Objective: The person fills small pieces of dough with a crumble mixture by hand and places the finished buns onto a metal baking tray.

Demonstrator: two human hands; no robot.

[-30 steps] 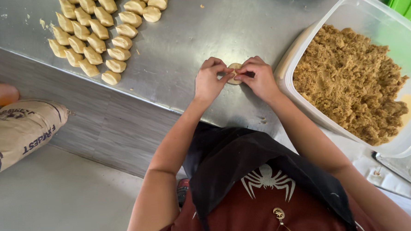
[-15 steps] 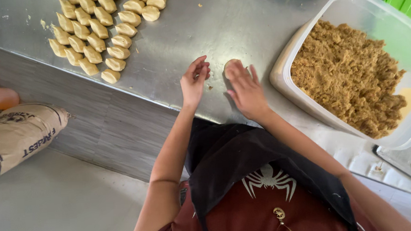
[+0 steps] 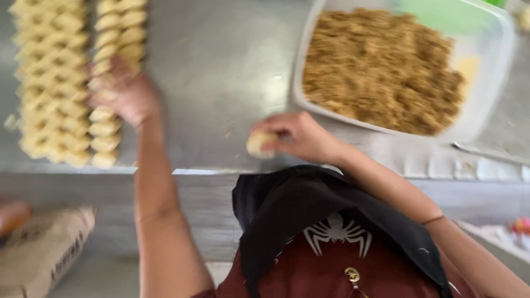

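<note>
From the head camera, blurred by motion, the person's left hand is stretched out to about ten o'clock over the metal surface, lying on the rows of shaped dough pieces. Its fingers are spread loosely over the right-hand column of pieces; whether it grips one I cannot tell, since the blur hides the fingertips.

The right hand sits near the middle of the view, close to the surface's near edge, its fingers curled around a small pale dough piece. That piece pokes out at nine o'clock from the hand and rests on or just above the surface; which of the two cannot be told.

At one to two o'clock from the right hand stands a clear plastic tub, rounded at the corners, holding a heap of brown crumbly filling. The tub is near the right hand but not touching it.

At the lower left, below the surface's edge, a tan paper sack lies on the floor. The person wears a dark red shirt with a black cloth draped over the chest.
</note>
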